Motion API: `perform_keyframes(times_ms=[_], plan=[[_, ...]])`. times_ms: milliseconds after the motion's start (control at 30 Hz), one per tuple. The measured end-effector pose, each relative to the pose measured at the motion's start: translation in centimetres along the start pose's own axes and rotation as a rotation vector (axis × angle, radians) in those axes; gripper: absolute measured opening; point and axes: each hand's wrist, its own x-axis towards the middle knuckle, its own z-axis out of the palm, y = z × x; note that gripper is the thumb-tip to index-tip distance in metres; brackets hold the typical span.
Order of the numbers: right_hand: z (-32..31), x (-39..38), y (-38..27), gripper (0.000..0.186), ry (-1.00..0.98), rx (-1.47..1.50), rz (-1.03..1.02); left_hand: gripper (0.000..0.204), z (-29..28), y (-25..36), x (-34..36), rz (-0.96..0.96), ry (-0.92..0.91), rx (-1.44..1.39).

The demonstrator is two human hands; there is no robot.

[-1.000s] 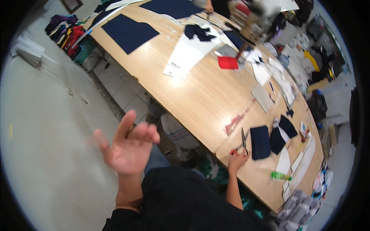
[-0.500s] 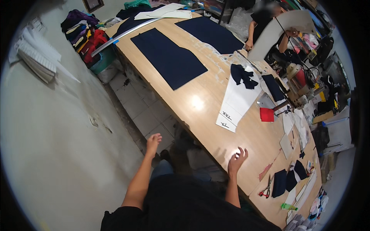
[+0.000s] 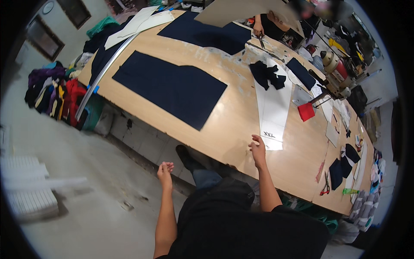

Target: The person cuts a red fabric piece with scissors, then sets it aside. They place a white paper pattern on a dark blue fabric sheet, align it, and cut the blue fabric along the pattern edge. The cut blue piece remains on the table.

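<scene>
My left hand (image 3: pixel 165 175), fingers loosely curled and empty, hangs over the floor gap beside the table's near edge. My right hand (image 3: pixel 257 151) is open and empty, fingers bent, just over the light wood table (image 3: pixel 224 146) by the lower end of a long white pattern piece (image 3: pixel 269 112). A dark navy scrap of fabric (image 3: pixel 258 73) lies bunched on that pattern. Left of my right hand lies a large flat navy panel (image 3: pixel 168 86), with a long metal rule (image 3: pixel 103 64) beyond it.
A co-worker's hand (image 3: pixel 258 26) is at scissors beside another navy panel (image 3: pixel 202 32). An electric cloth cutter (image 3: pixel 336 69) and a red cloth (image 3: pixel 306 112) stand right. Red-handled scissors (image 3: pixel 325 185) lie near right. Piled clothes (image 3: pixel 47 90) and a wall (image 3: pixel 64 203) are left.
My body and view have moved leftward along the table. My right hand has left the red-handled scissors and moved up the table; my left hand has lowered from a raised, spread pose.
</scene>
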Motion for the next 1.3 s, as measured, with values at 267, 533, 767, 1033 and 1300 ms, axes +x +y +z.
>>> perform_keyframes(times_ms=[267, 533, 767, 1033, 1300], plan=[[8.6, 16.5, -11.1, 0.059, 0.18, 0.576, 0.002, 0.042, -2.3, 9.5, 19.5, 0.03, -0.066, 0.146], [10.5, 25.2, -28.8, 0.091, 0.24, 1.069, -0.185, 0.048, -3.4, 15.8, 30.2, -0.025, 0.019, 0.181], [10.8, 24.6, -32.8, 0.085, 0.104, 1.233, -0.277, 0.054, -0.5, 19.1, 40.1, -0.051, -0.063, 0.172], [3.2, 23.8, -24.1, 0.063, 0.299, 0.787, -0.043, 0.062, -0.3, 22.1, 60.9, -0.08, 0.198, 0.319], [6.1, 9.9, -19.5, 0.058, 0.642, 0.552, -0.026, 0.041, -0.3, 28.6, 67.9, -0.397, 0.333, 0.139]])
